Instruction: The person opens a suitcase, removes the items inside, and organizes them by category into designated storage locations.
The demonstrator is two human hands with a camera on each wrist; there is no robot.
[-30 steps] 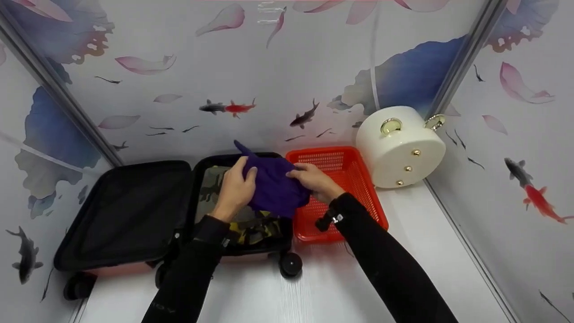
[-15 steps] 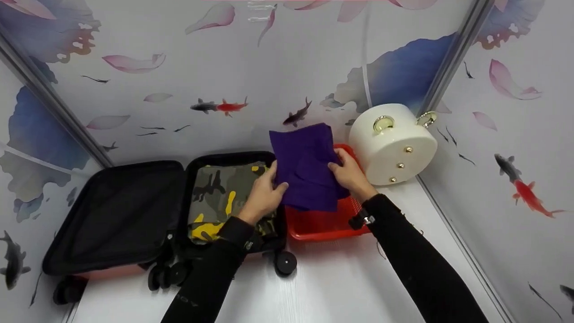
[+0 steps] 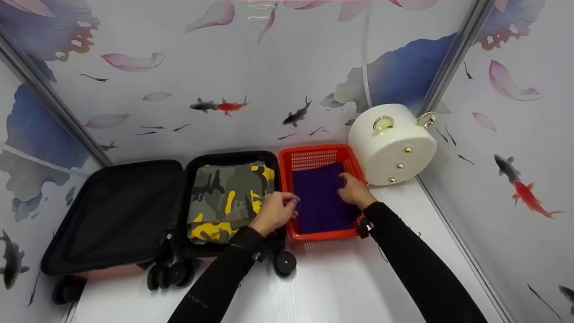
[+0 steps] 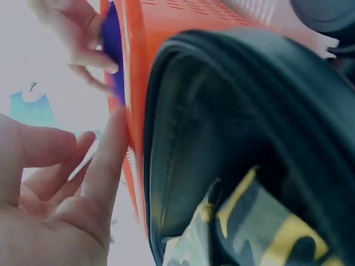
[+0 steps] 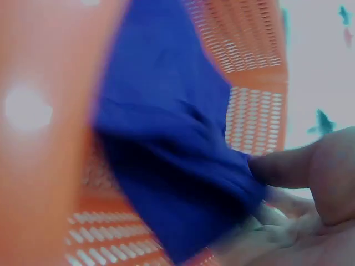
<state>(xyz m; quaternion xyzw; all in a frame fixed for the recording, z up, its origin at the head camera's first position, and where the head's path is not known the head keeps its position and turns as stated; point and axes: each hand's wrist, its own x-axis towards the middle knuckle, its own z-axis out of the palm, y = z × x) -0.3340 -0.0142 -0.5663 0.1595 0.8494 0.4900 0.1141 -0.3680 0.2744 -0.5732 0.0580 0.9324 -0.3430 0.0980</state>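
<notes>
On a white surface (image 3: pixel 314 287), a suitcase (image 3: pixel 119 215) is laid wide open. A red basket (image 3: pixel 323 235) is set just beside it, and a round white bag (image 3: pixel 385 148) is stood next to that. Patchy clothes (image 3: pixel 231 190) are packed in the suitcase. A purple cloth (image 3: pixel 318 197) is laid in the basket. Nothing is held by the left hand (image 3: pixel 274 211), its fingers loose over the basket's left rim. The cloth's right edge is touched by the right hand (image 3: pixel 354 190), partly opened; whether it is pinched cannot be told.

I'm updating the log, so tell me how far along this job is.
Apparently done: the purple cloth lies in the red basket. In hand: the right hand is at the cloth's edge, its grip unclear; the left hand, holding nothing, is at the basket's suitcase-side rim. Left: perhaps the camouflage fabric folded in the open suitcase.
</notes>
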